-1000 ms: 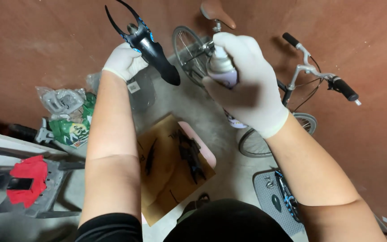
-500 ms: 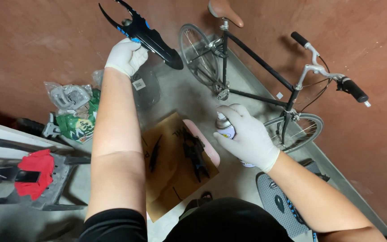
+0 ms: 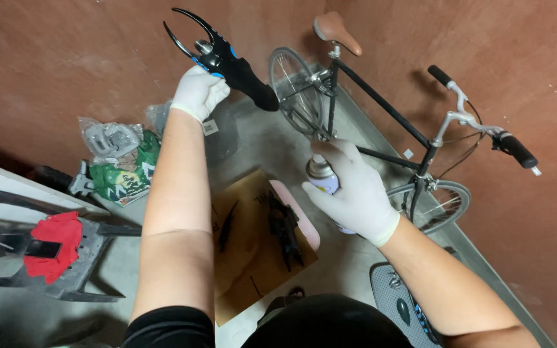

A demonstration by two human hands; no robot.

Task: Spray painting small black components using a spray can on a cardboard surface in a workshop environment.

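My left hand (image 3: 199, 92), in a white glove, is raised and grips a black brake lever (image 3: 227, 59) with two curved prongs and blue accents. Lower and to the right, my gloved right hand (image 3: 354, 191) wraps around a spray can (image 3: 322, 174) with a white cap, its nozzle pointing up. Below both hands a sheet of brown cardboard (image 3: 249, 254) lies on the floor with black bicycle parts (image 3: 285, 227) on it.
A black bicycle (image 3: 381, 106) with a brown saddle leans on the reddish wall at the right. Plastic bags (image 3: 120, 161) lie at the left, beside a red cloth (image 3: 53, 245) on a grey metal stand. A grey mat (image 3: 401, 309) sits bottom right.
My right hand has come down with the spray can from beside the brake lever to mid-height over the cardboard. My left hand stays raised with the lever.
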